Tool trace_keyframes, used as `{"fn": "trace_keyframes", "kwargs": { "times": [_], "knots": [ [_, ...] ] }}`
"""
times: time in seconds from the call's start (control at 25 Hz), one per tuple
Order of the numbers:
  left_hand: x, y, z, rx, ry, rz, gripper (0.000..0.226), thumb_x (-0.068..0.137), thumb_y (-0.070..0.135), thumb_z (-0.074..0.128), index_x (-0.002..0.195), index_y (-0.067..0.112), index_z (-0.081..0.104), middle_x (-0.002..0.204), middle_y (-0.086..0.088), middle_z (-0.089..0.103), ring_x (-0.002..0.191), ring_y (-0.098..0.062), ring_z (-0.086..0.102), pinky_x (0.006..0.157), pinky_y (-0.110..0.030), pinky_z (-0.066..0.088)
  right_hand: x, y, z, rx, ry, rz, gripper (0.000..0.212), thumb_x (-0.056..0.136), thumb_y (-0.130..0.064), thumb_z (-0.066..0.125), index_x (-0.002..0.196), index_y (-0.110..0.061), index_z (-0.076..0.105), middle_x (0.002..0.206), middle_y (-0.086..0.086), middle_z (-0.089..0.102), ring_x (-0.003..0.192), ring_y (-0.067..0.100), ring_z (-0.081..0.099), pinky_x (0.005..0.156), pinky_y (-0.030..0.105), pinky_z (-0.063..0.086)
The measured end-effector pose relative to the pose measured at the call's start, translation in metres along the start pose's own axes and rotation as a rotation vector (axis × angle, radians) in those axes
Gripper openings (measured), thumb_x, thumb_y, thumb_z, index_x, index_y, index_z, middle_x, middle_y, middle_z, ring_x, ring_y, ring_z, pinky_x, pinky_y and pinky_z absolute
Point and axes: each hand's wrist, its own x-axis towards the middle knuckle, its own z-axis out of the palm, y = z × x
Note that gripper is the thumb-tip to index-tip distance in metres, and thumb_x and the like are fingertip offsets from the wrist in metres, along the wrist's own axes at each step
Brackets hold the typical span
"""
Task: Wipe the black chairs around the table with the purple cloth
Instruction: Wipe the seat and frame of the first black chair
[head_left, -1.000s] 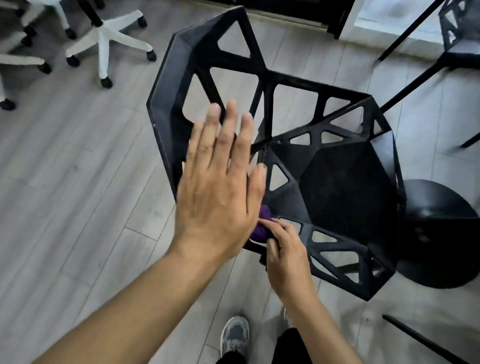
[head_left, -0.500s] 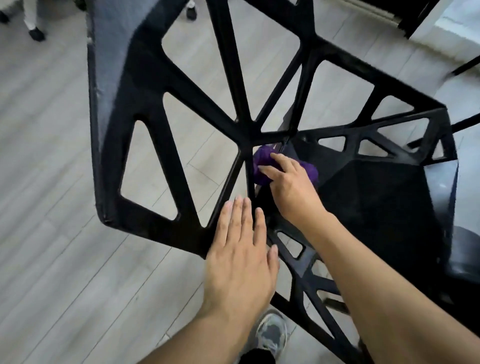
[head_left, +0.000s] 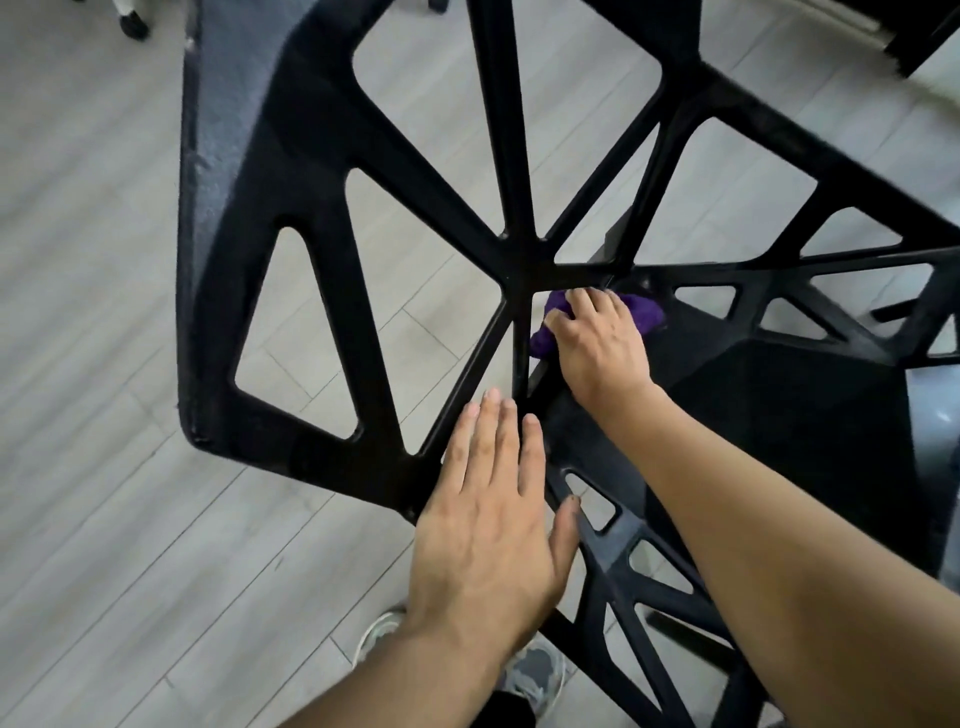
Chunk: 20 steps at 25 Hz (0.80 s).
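A black chair with an openwork back of triangular holes fills most of the view, seen from above and close up. My right hand is shut on the bunched purple cloth and presses it where the back's struts meet the seat. My left hand lies flat, fingers together, on the lower edge of the chair back near the seat's corner. Most of the cloth is hidden under my right hand.
Grey wood-plank floor lies to the left and shows through the chair's holes. A castor of a white office chair is at the top left. My grey shoe stands below the chair. A dark furniture edge sits top right.
The view has closed in on the chair back. My right hand carried the cloth from the seat's front edge up to the strut junction. My left hand dropped from mid-air onto the back's lower edge.
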Motion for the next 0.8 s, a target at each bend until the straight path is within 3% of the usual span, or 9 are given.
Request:
{"fn": "trace_keyframes", "kwargs": {
  "times": [0.12, 0.2, 0.36, 0.4, 0.52, 0.6, 0.68, 0.8],
  "knots": [
    [0.0, -0.003, 0.005, -0.024, 0.035, 0.018, 0.073, 0.104, 0.051, 0.017, 0.157, 0.003, 0.024, 0.163, -0.024, 0.024, 0.157, -0.036, 0.007, 0.126, -0.051, 0.004, -0.022, -0.005, 0.01, 0.258, 0.092, 0.011, 0.029, 0.09, -0.001, 0.059, 0.116, -0.006, 0.072, 0.136, 0.025, 0.057, 0.134, 0.046, 0.046, 0.112, 0.056, 0.038],
    [-0.001, -0.002, 0.006, 0.01, 0.035, 0.024, 0.073, 0.104, 0.051, 0.016, 0.159, 0.004, 0.021, 0.164, -0.023, 0.023, 0.157, -0.035, 0.005, 0.127, -0.051, 0.004, -0.052, -0.013, 0.023, 0.325, 0.08, -0.03, 0.037, 0.09, 0.0, 0.059, 0.125, -0.01, 0.069, 0.146, 0.023, 0.05, 0.141, 0.042, 0.041, 0.115, 0.055, 0.035],
    [0.002, -0.001, 0.001, 0.063, 0.059, 0.034, 0.072, 0.104, 0.051, 0.011, 0.161, 0.005, 0.015, 0.166, -0.021, 0.018, 0.157, -0.034, -0.001, 0.126, -0.051, -0.001, -0.096, -0.02, 0.047, 0.384, -0.084, 0.015, 0.07, 0.097, -0.007, 0.048, 0.158, -0.03, 0.021, 0.162, 0.012, 0.029, 0.139, 0.028, 0.046, 0.116, 0.041, 0.037],
    [0.001, -0.002, 0.0, 0.047, 0.078, 0.068, 0.071, 0.105, 0.05, 0.014, 0.16, 0.006, 0.021, 0.165, -0.021, 0.023, 0.157, -0.034, 0.005, 0.126, -0.051, 0.003, -0.095, -0.02, 0.047, 0.415, -0.071, 0.029, 0.073, 0.097, -0.005, 0.052, 0.158, -0.031, 0.023, 0.162, 0.014, 0.03, 0.139, 0.03, 0.046, 0.116, 0.043, 0.038],
    [-0.026, -0.011, 0.004, -0.014, 0.118, 0.302, 0.062, 0.104, 0.044, 0.031, 0.153, 0.008, 0.043, 0.16, -0.018, 0.037, 0.155, -0.033, 0.02, 0.125, -0.051, 0.015, -0.102, -0.013, 0.035, 0.332, 0.014, 0.081, 0.063, 0.09, 0.001, 0.063, 0.144, -0.029, 0.051, 0.154, 0.02, 0.04, 0.142, 0.037, 0.039, 0.12, 0.049, 0.031],
    [-0.057, -0.031, 0.008, 0.004, 0.137, 0.384, 0.062, 0.1, 0.041, 0.042, 0.154, 0.011, 0.042, 0.164, -0.017, 0.03, 0.155, -0.032, 0.019, 0.125, -0.05, 0.016, -0.121, -0.009, 0.026, 0.336, 0.025, 0.267, 0.061, 0.091, 0.002, 0.056, 0.144, -0.028, 0.052, 0.158, 0.019, 0.036, 0.148, 0.037, 0.028, 0.125, 0.049, 0.019],
    [-0.079, -0.056, 0.01, 0.033, 0.161, 0.356, 0.068, 0.097, 0.039, 0.046, 0.157, 0.011, 0.034, 0.167, -0.017, 0.02, 0.156, -0.03, 0.015, 0.126, -0.048, 0.015, -0.146, -0.016, 0.023, 0.38, 0.057, 0.458, 0.063, 0.09, 0.007, 0.052, 0.148, -0.018, 0.05, 0.159, 0.021, 0.032, 0.15, 0.037, 0.026, 0.125, 0.05, 0.017],
    [-0.093, -0.081, 0.008, 0.047, 0.191, 0.33, 0.071, 0.096, 0.038, 0.046, 0.16, 0.014, 0.027, 0.169, -0.015, 0.015, 0.157, -0.028, 0.013, 0.126, -0.044, 0.014, -0.166, -0.04, 0.017, 0.388, 0.013, 0.501, 0.062, 0.09, 0.007, 0.052, 0.147, -0.017, 0.052, 0.158, 0.019, 0.035, 0.147, 0.036, 0.029, 0.124, 0.049, 0.021]
  ]
}}
